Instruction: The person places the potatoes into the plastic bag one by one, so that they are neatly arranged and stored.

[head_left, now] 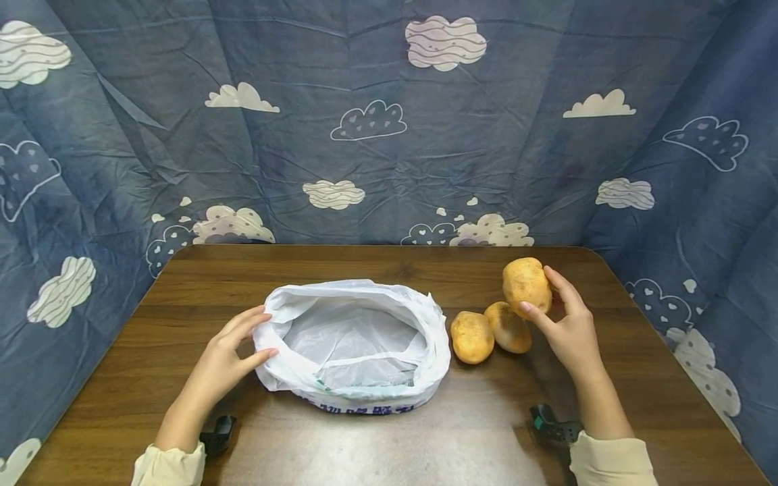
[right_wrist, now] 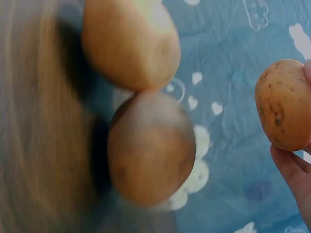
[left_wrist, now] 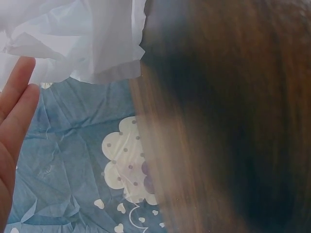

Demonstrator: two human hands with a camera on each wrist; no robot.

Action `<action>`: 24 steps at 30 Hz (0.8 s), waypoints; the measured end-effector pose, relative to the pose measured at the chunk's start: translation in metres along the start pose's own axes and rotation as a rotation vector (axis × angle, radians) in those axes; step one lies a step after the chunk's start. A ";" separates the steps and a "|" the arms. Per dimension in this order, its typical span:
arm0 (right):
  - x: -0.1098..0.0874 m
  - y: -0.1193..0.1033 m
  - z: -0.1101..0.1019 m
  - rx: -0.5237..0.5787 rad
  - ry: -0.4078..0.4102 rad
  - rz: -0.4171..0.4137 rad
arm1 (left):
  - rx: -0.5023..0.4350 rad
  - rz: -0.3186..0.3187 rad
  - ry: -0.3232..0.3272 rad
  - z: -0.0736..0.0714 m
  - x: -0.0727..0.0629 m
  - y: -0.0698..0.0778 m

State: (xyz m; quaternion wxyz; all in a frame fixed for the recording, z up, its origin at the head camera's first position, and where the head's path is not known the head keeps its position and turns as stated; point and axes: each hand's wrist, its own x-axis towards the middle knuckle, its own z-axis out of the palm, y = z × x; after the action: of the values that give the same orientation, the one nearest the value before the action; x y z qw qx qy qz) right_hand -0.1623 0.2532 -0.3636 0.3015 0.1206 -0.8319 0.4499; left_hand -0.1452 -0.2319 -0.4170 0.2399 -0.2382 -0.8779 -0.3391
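Observation:
A white plastic bag [head_left: 434,337] stands on the table, its wide mouth facing up and its rim folded outward. My left hand [head_left: 227,358] is at the bag's left side, thumb and fingers spread apart with the tips touching the rim. In the left wrist view, straight fingers [left_wrist: 19,92] lie against the white plastic [left_wrist: 112,43]. My right hand [head_left: 568,331] grips a potato [head_left: 525,282] between thumb and fingers, raised above the table. Just below and left of it, two more potatoes rest side by side, a yellow one [head_left: 472,337] and a darker-patched one [head_left: 509,328].
The brown wooden table [head_left: 486,418] reaches back to a blue cloud-print curtain [head_left: 377,169], which also hangs along both sides. Black wrist mounts [head_left: 554,424] are strapped below each hand. The two potatoes lie close to the bag's right side.

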 end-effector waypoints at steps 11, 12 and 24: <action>0.005 -0.036 0.033 0.017 -0.105 -0.142 | 0.007 -0.004 -0.001 -0.002 -0.001 -0.001; 0.005 -0.040 0.036 0.018 -0.115 -0.150 | 0.008 -0.005 0.001 -0.002 -0.001 -0.001; 0.000 -0.054 0.080 0.113 -0.259 -0.226 | -0.006 0.005 -0.005 0.002 0.000 -0.001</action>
State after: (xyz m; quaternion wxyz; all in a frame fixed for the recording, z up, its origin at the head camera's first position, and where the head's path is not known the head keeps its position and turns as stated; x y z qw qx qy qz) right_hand -0.1685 0.1568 -0.3604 0.2332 0.2871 -0.8184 0.4398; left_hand -0.1463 -0.2315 -0.4188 0.2380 -0.2420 -0.8768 -0.3407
